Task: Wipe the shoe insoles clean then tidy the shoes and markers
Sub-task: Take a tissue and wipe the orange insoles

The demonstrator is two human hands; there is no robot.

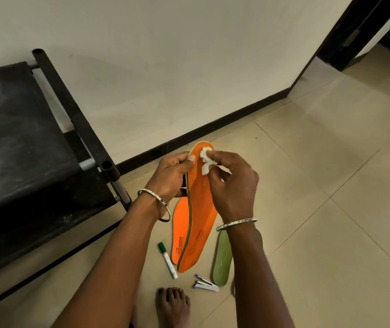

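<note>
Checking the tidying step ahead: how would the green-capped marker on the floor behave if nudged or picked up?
The green-capped marker is a round barrel lying flat on smooth floor tile, so a sideways nudge would probably roll it. It looks slim and rigid, likely light and easy to pinch. Its glossy white body may be slightly slippery.

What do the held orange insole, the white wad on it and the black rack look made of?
Orange insole: likely foam with a matte fabric top; it bows along its length and shows a thin green edge layer. White wad: probably tissue or cotton, crumpled and soft-looking. Black rack: seemingly painted metal tube, with open round ends.
</note>
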